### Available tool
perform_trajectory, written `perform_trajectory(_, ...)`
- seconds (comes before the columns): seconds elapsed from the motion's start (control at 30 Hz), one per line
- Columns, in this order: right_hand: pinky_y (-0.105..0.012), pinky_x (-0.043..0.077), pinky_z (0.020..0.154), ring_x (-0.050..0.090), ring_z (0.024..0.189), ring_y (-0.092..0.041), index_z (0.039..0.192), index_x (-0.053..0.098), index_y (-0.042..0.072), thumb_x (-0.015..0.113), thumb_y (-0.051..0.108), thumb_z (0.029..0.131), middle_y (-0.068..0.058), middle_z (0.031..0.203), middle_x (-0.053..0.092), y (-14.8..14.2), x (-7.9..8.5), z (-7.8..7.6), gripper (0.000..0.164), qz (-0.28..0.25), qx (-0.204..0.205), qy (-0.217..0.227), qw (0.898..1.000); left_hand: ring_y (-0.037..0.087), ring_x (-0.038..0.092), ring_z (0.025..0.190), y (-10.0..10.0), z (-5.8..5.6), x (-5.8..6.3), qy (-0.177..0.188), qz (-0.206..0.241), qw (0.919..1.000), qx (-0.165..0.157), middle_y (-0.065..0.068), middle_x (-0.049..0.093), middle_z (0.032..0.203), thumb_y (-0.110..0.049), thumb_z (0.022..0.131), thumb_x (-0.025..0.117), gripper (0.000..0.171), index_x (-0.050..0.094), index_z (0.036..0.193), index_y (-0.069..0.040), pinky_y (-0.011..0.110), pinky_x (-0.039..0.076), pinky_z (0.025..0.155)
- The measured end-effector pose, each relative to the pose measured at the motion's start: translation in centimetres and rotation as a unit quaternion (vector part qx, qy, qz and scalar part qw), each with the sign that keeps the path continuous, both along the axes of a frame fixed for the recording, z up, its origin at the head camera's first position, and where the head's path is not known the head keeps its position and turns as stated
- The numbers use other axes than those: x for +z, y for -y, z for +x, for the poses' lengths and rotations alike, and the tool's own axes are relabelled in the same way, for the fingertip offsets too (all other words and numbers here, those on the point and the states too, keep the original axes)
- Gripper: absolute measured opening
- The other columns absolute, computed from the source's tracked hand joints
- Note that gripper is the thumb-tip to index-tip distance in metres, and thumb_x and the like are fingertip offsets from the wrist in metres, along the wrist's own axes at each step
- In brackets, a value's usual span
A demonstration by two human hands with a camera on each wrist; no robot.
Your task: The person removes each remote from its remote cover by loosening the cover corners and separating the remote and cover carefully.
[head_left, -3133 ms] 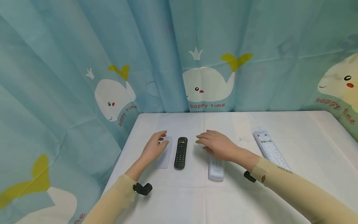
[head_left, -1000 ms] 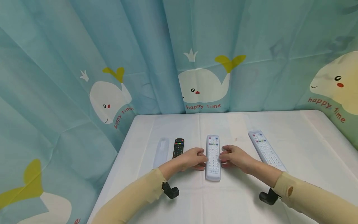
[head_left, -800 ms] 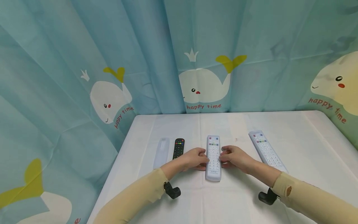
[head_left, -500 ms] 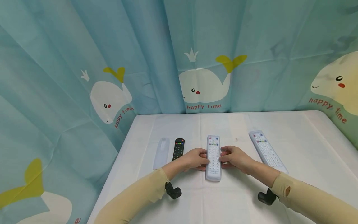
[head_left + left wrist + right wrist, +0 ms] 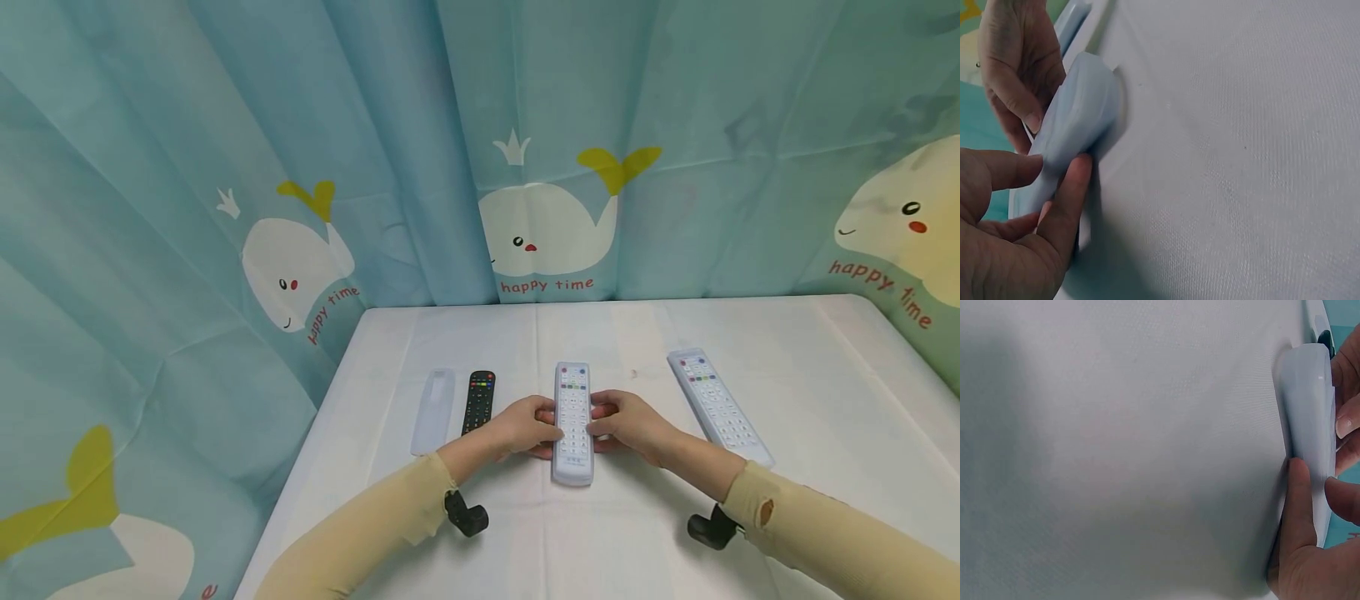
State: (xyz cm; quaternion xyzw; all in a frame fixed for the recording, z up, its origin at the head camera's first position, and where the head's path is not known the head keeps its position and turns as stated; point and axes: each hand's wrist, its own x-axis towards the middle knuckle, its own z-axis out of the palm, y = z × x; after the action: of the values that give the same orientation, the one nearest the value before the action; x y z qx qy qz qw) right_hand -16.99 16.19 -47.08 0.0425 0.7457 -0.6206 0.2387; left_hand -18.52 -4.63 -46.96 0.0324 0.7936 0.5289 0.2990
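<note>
Pinching with left hand (image 5: 521,426) and right hand (image 5: 634,424), fingers curled, at both long edges of the middle remote (image 5: 573,423), on or barely above the table (image 5: 592,546). Probably light and stiff, perhaps slick; best held by the sides, off the buttons (image 5: 573,403)

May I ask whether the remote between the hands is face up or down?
Face up: the remote, held by the left hand and right hand, shows its buttons in the head view.
</note>
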Motion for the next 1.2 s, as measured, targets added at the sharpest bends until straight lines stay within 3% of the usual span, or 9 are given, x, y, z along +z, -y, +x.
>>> perform_trajectory(0.27,-0.041,0.060,0.082,0.064,0.096,-0.024,0.152,0.029,-0.013,0.067,-0.004,0.093,-0.024,0.120,0.053,0.1,0.2,0.1,0.071,-0.018,-0.006,-0.002,1.000,0.020,0.068,0.086,0.2,0.0,0.0,0.010,0.019,0.9996,0.015,0.009,0.061,0.109,-0.001,0.095,0.070,0.057,0.046,0.147,0.001,0.032,0.061,0.070)
perform_trajectory(0.57,-0.041,0.060,0.084,0.066,0.097,-0.023,0.154,0.033,-0.004,0.068,-0.001,0.093,-0.023,0.121,0.058,0.1,1.0,-0.4,0.071,-0.018,-0.023,-0.021,0.999,0.021,0.069,0.092,0.4,-0.2,0.8,-0.006,0.053,0.9979,0.037,0.010,0.063,0.117,-0.002,0.094,0.072,0.060,0.045,0.147,-0.003,0.034,0.061,0.074)
perform_trajectory(0.73,-0.044,0.059,0.085,0.064,0.097,-0.023,0.155,0.034,0.001,0.069,0.001,0.094,-0.020,0.119,0.057,0.2,1.4,-0.8,0.070,-0.022,-0.029,-0.044,0.998,0.022,0.067,0.094,0.4,-0.5,1.2,-0.032,0.065,0.9965,0.041,0.008,0.060,0.117,-0.001,0.092,0.073,0.059,0.046,0.145,-0.005,0.035,0.061,0.074)
perform_trajectory(1.0,-0.045,0.059,0.086,0.062,0.099,-0.021,0.152,0.036,-0.006,0.067,0.002,0.096,-0.021,0.121,0.056,0.4,2.0,-1.0,0.065,-0.036,-0.017,-0.105,0.994,0.020,0.064,0.102,0.5,-0.8,1.9,-0.082,0.076,0.9935,0.024,0.009,0.056,0.125,0.001,0.094,0.067,0.067,0.038,0.154,-0.005,0.039,0.060,0.083)
perform_trajectory(1.2,-0.042,0.060,0.084,0.059,0.105,-0.027,0.149,0.042,-0.004,0.067,0.002,0.097,-0.024,0.123,0.057,0.6,2.2,-1.2,0.058,-0.015,-0.015,-0.166,0.986,0.021,0.063,0.107,0.5,-1.1,2.3,-0.122,0.081,0.9884,0.039,0.010,0.056,0.123,-0.011,0.102,0.062,0.049,0.045,0.148,-0.006,0.044,0.058,0.088)
